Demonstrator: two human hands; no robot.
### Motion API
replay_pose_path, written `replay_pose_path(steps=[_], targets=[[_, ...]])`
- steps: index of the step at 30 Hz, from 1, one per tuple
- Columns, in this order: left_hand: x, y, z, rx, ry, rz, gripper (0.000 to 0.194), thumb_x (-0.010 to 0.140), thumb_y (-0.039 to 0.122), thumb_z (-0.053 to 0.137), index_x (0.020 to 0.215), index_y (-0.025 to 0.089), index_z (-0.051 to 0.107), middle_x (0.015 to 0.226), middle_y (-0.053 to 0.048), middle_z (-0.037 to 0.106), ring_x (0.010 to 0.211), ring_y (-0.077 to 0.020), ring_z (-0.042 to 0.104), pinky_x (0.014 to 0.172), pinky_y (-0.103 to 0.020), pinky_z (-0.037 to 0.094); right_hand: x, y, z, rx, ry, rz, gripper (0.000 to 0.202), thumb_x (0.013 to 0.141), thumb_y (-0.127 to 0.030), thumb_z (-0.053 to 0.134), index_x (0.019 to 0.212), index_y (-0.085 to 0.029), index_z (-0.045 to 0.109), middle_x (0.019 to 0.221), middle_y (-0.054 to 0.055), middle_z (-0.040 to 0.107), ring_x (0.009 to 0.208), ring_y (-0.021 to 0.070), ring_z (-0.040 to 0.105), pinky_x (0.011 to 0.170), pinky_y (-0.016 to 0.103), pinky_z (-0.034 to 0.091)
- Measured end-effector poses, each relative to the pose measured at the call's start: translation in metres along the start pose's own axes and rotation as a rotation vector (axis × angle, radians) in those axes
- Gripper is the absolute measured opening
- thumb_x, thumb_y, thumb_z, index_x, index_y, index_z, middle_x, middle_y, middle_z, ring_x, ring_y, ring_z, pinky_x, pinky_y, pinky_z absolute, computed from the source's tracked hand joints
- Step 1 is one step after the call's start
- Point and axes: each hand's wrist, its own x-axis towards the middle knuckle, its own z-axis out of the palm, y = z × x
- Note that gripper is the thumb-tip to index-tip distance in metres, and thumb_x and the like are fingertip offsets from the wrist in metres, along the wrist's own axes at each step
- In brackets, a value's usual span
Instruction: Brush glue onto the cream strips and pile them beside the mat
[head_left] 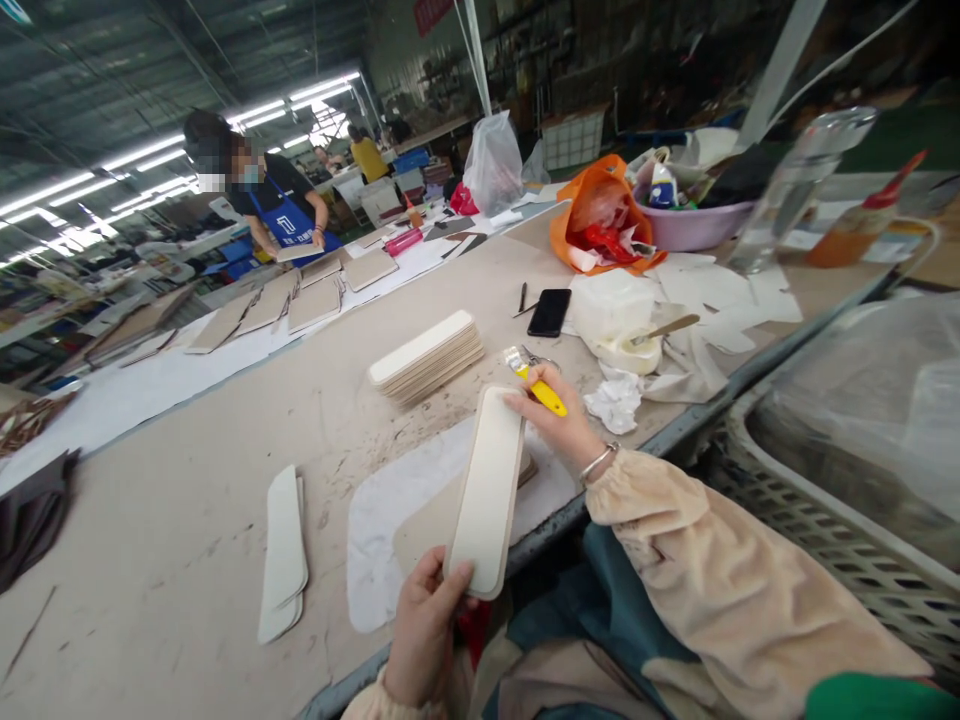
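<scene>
Left hand (424, 628), right hand (564, 418) hold pale panel (486, 495); yellow brush (548, 395) also in right.
</scene>
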Motion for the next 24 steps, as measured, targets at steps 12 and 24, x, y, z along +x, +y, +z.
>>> replay_pose_path(steps=[12, 24], targets=[[0.077, 0.086, -0.057, 0.09, 0.116, 0.307, 0.04, 0.066, 0.04, 0.072, 0.097, 0.015, 0.061, 0.073, 0.001, 0.062, 0.064, -0.0106, 0.052, 0.056, -0.021, 0.042, 0.045, 0.013, 0.014, -0.173, 0.052, -0.04, 0.032, 0.071, -0.041, 0.067, 0.086, -0.024, 0.043, 0.075, -0.003, 0.053, 0.059, 0.0134, 0.049, 0.055, 0.026, 0.043], [0.249, 0.211, -0.067, 0.242, 0.271, 0.548, 0.044, 0.053, 0.035, 0.071, 0.091, 0.015, 0.06, 0.061, 0.004, 0.055, 0.056, -0.0118, 0.054, 0.054, -0.025, 0.043, 0.191, 0.037, 0.061, -0.601, 0.179, -0.23, 0.029, 0.071, -0.045, 0.059, 0.084, -0.022, 0.047, 0.075, 0.001, 0.058, 0.065, 0.0183, 0.054, 0.069, 0.034, 0.042]])
